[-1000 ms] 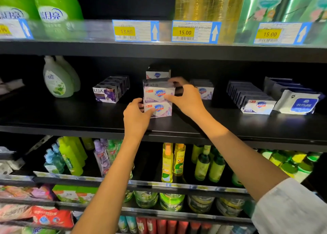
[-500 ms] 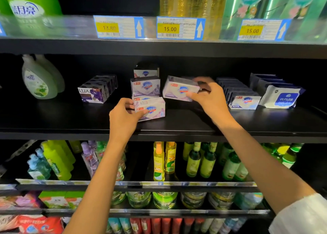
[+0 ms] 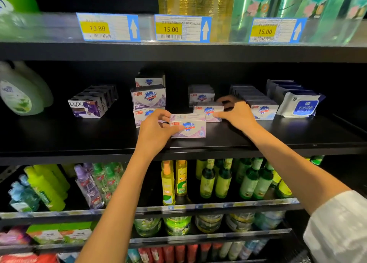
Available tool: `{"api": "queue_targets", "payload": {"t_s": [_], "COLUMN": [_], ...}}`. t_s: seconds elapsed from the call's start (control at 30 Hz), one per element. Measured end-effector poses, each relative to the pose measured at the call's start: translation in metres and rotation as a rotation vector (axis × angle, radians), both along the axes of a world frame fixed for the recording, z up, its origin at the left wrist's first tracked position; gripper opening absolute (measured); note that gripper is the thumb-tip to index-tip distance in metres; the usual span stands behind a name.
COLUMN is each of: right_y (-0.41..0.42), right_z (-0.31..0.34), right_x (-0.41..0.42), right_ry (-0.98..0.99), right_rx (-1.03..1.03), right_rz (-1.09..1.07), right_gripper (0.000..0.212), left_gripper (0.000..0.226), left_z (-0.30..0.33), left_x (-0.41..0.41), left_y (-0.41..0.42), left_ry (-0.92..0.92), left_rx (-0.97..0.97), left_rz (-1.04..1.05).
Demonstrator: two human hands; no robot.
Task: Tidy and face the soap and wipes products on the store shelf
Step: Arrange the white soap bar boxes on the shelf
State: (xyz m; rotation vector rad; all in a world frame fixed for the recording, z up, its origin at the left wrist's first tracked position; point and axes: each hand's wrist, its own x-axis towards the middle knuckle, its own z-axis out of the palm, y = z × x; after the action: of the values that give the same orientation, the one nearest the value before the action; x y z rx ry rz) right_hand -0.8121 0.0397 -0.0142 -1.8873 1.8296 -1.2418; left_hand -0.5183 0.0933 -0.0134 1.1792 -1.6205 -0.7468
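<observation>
Pink soap box (image 3: 188, 126) near shelf (image 3: 297, 135) front edge, pinched by L hand (image 3: 156, 131); R hand (image 3: 238, 116) fingers curled, prob gripping second box (image 3: 207, 111) just behind

2 bare forearms; left hand (image 3: 156, 132) & right hand (image 3: 237, 114) w/o gloves or rings. White textured sleeve (image 3: 337, 229) on right arm only.

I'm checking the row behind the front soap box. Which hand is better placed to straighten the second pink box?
Right. The right hand already touches the second pink box, while the left hand holds the front soap box.
</observation>
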Motion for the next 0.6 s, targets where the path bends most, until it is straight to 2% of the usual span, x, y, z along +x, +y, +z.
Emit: {"api": "queue_targets", "payload": {"t_s": [0.27,0.6], "right_y": [-0.036,-0.071], "right_z": [0.001,0.0], "right_x": [0.0,0.005], "right_ry": [0.057,0.109], "right_rx": [0.047,0.022], "right_rz": [-0.042,-0.111], "right_gripper": [0.059,0.051], "left_gripper": [0.043,0.044], "left_z": [-0.006,-0.009], "left_x": [-0.005,-0.005], "left_y": [-0.006,-0.007], "left_ry": [-0.036,-0.054], "left_rx": [0.001,-0.013], "left_rz": [-0.013,-0.034]}}
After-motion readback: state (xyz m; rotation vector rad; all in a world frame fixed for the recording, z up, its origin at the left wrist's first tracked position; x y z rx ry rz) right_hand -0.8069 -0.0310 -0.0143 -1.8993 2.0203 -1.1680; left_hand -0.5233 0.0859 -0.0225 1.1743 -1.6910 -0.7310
